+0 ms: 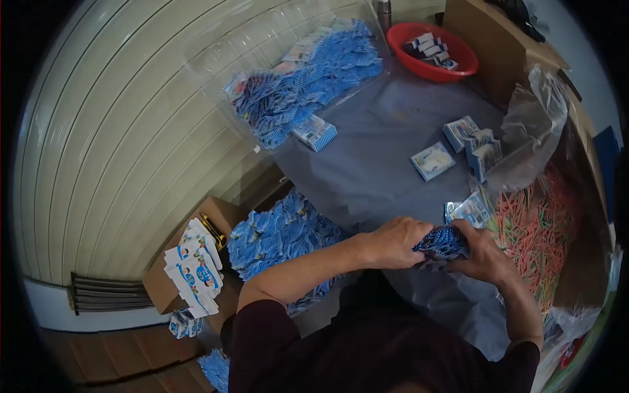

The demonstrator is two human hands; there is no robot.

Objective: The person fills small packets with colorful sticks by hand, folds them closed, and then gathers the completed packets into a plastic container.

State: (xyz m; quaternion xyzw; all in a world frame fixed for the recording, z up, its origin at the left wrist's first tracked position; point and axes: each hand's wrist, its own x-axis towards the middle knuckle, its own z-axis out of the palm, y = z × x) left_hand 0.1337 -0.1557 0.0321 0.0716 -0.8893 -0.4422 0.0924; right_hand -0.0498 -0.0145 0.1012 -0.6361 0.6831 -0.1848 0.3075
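Both hands are closed around a bunch of small blue patterned packets [443, 242], held just in front of my body. My left hand [398, 243] grips its left side. My right hand [483, 255] wraps round its right side, with the fingers curled over the edge. Just beyond my right hand lie a few pale blue printed packets [473, 209]. To the right of that hand is a heap of thin red, green and whitish sticks [534, 229]. What the packets contain cannot be seen.
A clear plastic tray [206, 78] holds many blue striped packets [314, 72]. Small boxes [432, 161] stand on the grey cloth [367, 157]. A red basin [468, 69] sits at the back. Left, flattened cartons [196, 272] lie in a cardboard box [157, 288] beside more packets [278, 232].
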